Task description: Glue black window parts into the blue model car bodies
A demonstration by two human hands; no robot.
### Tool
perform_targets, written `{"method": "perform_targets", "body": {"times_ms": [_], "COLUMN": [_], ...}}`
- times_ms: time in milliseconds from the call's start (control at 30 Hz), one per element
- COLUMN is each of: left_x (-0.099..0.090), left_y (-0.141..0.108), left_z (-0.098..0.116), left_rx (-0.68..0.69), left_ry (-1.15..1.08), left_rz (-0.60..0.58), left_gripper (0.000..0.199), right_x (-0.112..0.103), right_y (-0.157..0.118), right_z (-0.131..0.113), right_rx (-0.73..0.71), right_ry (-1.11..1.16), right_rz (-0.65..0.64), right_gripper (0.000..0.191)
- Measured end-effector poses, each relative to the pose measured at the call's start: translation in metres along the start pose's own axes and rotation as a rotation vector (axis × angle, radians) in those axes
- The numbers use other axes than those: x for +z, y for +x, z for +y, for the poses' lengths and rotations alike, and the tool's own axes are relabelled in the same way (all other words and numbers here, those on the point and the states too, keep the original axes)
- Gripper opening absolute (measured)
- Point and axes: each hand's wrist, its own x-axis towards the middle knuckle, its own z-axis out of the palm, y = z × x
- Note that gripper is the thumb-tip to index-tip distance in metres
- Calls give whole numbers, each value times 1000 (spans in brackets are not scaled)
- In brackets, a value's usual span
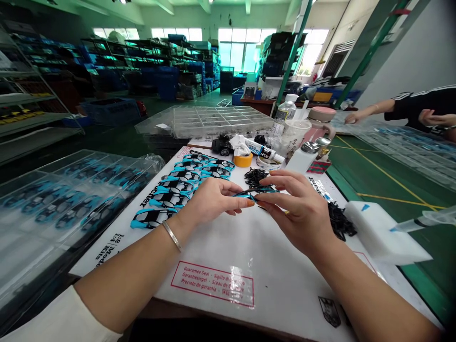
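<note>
Between my two hands, above the middle of the white printed board (210, 247), is a small blue and black model car body (249, 194), seen nearly edge-on. My left hand (213, 202) pinches its left end between thumb and fingers. The fingers of my right hand (301, 206) close on its right end, hiding part of it. Similar blue and black car bodies (180, 185) lie in rows to the left of my hands. Just beyond my fingers is a heap of small black parts (254, 176). More black parts (340, 221) lie right of my right wrist.
A syringe (432, 219) rests on a white foam block (381, 230) at right. Tape (242, 160), tubes, a pump bottle (302, 154) and a pink cup (318, 124) stand behind. Clear trays (89, 194) flank the board's left side. Another person's hand (358, 115) is at far right.
</note>
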Motion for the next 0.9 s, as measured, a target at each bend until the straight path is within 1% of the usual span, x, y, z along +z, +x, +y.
{"method": "perform_targets", "body": {"times_ms": [100, 267, 467, 600, 733, 900], "left_x": [0, 0, -1, -3, -4, -3], "left_y": [-1, -2, -1, -2, -3, -3], "left_z": [1, 0, 2, 2, 3, 1], "left_rx": [-28, -22, -12, -20, -22, -66], "left_ry": [-39, -74, -78, -81, -100, -189], "left_rz": [-28, -71, -62, -51, -115, -193], "left_gripper": [40, 41, 39, 43, 39, 38], "right_x": [-1, -3, -3, -3, -4, -6], "right_y": [2, 4, 4, 2, 2, 3], "right_z": [-1, -3, -4, -3, -2, -4], "right_rx": [-38, -89, -54, -27, -44, -84], "right_ry": [0, -11, -30, -37, -22, 3], "right_rz": [7, 29, 54, 76, 87, 102], "right_gripper": [13, 17, 12, 18, 20, 25]}}
